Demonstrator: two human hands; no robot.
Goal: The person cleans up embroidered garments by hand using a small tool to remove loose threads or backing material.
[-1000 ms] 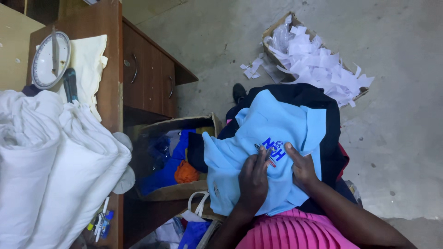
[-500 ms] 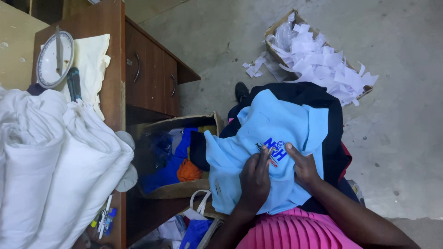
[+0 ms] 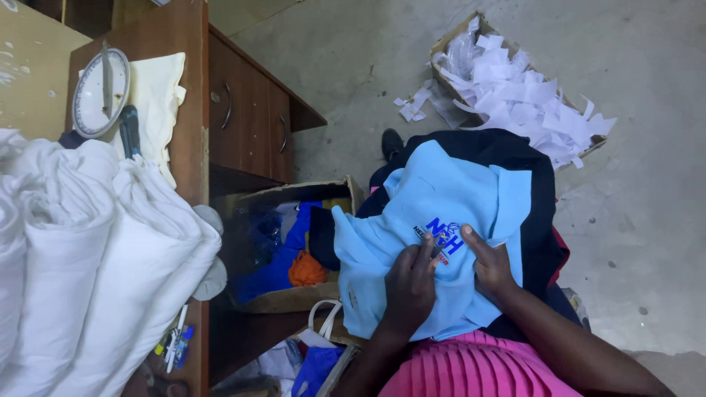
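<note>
A light blue shirt [image 3: 441, 198] with navy trim and a dark blue embroidered logo [image 3: 443, 234] lies spread over my lap. My left hand [image 3: 408, 290] rests on it just below the logo, fingers pinched together at the stitching with a small dark thing [image 3: 439, 252] at their tips; what it is I cannot tell. My right hand [image 3: 491, 263] lies right of the logo, thumb stretched toward it, gripping the cloth. A pink pleated skirt [image 3: 471, 367] shows below the shirt.
A wooden desk [image 3: 243, 117] with drawers stands at left, with a round scale [image 3: 99, 92] and rolls of white cloth [image 3: 88, 257] on it. An open cardboard box [image 3: 294, 298] of coloured garments sits beside my knee. Another box of white paper scraps [image 3: 515, 88] lies on the concrete floor.
Both hands stay on the shirt by the logo; the left fingers shift only slightly. The view has drifted a little.
</note>
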